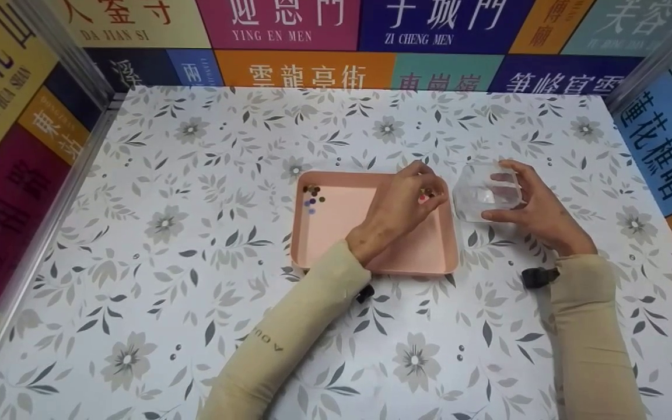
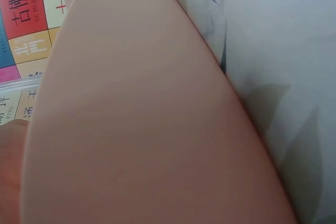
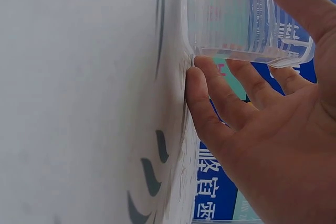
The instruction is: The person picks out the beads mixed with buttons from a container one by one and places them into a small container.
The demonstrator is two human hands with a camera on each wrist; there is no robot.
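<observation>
A left hand (image 1: pixel 399 201) reaches over the pink tray (image 1: pixel 342 239), fingertips near small colored pieces (image 1: pixel 423 198) at the tray's right end; whether they pinch any cannot be told. Just right of the tray, the right hand (image 1: pixel 540 204) curls round a clear container (image 1: pixel 476 204), apparently steadying it within the other's reach. Dark and purple pieces (image 1: pixel 313 201) lie in the tray's far-left corner.

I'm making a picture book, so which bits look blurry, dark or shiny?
Left wrist view: the tray looks dim and shadowy, and the leaves printed on the table beside it are blurry; right wrist view: the table looks soft, its dark leaves stretched; head view: the clear box shows pale glints.
</observation>
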